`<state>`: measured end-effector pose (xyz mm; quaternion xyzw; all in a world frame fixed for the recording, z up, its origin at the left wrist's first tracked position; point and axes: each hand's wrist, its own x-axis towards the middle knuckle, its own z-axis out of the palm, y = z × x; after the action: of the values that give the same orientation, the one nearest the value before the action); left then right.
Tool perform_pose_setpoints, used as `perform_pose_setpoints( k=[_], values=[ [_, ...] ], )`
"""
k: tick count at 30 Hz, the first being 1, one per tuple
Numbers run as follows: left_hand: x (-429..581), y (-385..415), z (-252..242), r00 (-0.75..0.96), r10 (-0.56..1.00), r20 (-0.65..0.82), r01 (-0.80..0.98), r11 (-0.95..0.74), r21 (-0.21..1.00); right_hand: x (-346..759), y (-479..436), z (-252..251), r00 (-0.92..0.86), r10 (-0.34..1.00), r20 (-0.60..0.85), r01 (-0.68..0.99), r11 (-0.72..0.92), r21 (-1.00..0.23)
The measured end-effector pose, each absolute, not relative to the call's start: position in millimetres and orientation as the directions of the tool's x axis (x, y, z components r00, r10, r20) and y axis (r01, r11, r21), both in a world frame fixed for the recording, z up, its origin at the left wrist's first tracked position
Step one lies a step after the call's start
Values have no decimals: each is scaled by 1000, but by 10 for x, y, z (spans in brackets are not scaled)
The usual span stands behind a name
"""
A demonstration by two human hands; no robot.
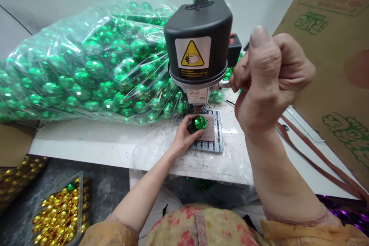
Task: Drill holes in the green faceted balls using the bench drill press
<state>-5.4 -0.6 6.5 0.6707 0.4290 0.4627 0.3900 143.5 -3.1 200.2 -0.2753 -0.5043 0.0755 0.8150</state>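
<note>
In the head view, a small bench drill press (pixel 198 42) with a black housing and a hand-warning label stands on the white table. Below its chuck (pixel 198 108), my left hand (pixel 184 132) pinches a shiny green faceted ball (pixel 200 122) between thumb and fingers. The ball rests on a brown board (pixel 209 132) that lies over the slotted metal base (pixel 218 142). The drill tip is at the top of the ball; whether it has entered cannot be made out. At the press's right side, my right hand (pixel 271 73) is closed around the feed lever, whose grip is mostly hidden.
A clear bag of green balls (pixel 86 65) fills the left of the table. Plastic film (pixel 161 150) and dark shavings surround the base. At right are a cardboard box (pixel 331 69) and a brown strap (pixel 314 155). A bin of gold balls (pixel 59 215) sits lower left.
</note>
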Motion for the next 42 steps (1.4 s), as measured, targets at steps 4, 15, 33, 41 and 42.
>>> perform_pose_setpoints(
  k=[4,15,33,41,42],
  values=[
    [-46,-19,89,217,938,268,196,-311,930,1432,-58,1963,473,411,779,167,827,-537],
    [-33,-27,102,183,936,301,227,-338,913,1417,-143,1627,450,318,834,168,888,-429],
    [-46,-41,108,183,936,301,231,-338,912,1447,-77,1410,400,141,906,201,951,-237],
    [-37,-46,95,188,937,294,193,-328,925,1484,-14,1302,333,60,941,208,969,-135],
    [-36,-51,100,190,937,294,193,-330,924,1489,-12,1283,328,56,943,209,969,-130]
  ],
)
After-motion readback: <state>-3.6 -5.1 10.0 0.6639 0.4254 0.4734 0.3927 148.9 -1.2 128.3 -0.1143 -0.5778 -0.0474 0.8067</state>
